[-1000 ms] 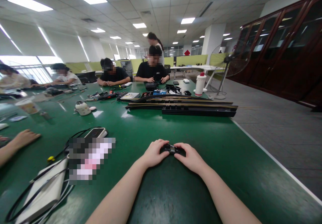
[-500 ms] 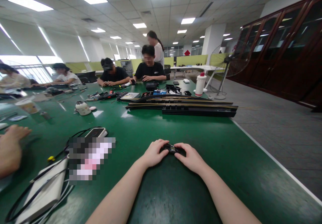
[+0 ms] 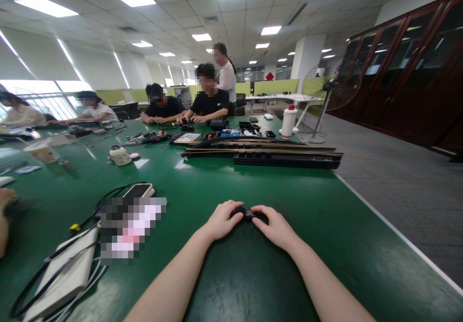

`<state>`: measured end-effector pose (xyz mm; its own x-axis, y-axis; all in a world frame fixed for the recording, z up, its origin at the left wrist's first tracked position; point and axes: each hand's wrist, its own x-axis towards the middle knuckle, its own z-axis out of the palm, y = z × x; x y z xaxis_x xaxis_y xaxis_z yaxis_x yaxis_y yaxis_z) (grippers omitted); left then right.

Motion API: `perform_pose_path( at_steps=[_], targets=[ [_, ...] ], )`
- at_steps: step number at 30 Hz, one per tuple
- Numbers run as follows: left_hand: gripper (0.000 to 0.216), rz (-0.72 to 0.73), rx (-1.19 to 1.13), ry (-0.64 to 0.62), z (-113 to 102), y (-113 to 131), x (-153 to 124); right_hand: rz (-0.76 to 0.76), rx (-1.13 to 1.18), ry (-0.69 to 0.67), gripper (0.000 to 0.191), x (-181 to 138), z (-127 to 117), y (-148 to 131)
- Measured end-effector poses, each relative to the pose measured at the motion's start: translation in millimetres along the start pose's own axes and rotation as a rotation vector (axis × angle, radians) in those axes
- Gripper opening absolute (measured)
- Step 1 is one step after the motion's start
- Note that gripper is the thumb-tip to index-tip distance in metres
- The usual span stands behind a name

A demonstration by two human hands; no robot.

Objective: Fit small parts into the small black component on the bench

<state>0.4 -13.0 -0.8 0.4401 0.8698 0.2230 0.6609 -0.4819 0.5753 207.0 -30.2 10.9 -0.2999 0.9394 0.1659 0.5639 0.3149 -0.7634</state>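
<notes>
A small black part [image 3: 247,213] rests on the green table [image 3: 325,225] right in front of me. My left hand [image 3: 221,220] curls round its left end, fingers closed on it. My right hand [image 3: 275,225] grips its right end the same way. Most of the part is hidden under my fingers, so I cannot make out its shape. Both forearms lie on the table.
Long black rails with brass strips [image 3: 275,154] lie across the table further back. A white flat device with black cables [image 3: 65,276] sits at the near left, a phone-like device [image 3: 139,190] behind it. A white bottle [image 3: 288,121], several seated people and another person's hand [image 3: 4,216] at the left edge.
My hands stay on the small part, almost unmoved. The other person's hand at the left has pulled back towards the edge. A seated person at the far end leaned left.
</notes>
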Motion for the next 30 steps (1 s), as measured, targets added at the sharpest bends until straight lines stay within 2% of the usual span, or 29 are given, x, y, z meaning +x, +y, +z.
perform_pose_path(
  at_steps=[14,18,23,30],
  targets=[
    [0.049,0.016,0.047,-0.044,-1.6,0.2,-0.6,-0.020,0.009,0.005,0.034,-1.5,0.2,-0.8],
    [0.047,0.023,0.053,-0.048,-2.3,1.5,-0.3,-0.073,-0.013,0.009,0.029,-0.9,1.6,-2.6],
    [0.044,0.039,0.057,-0.042,-1.9,0.3,-0.8,-0.085,-0.054,0.003,0.015,-0.1,4.0,-4.1],
    [0.045,0.024,0.045,-0.042,-2.9,1.3,-0.8,-0.079,-0.076,-0.016,0.012,0.0,4.0,-5.1]
  ],
)
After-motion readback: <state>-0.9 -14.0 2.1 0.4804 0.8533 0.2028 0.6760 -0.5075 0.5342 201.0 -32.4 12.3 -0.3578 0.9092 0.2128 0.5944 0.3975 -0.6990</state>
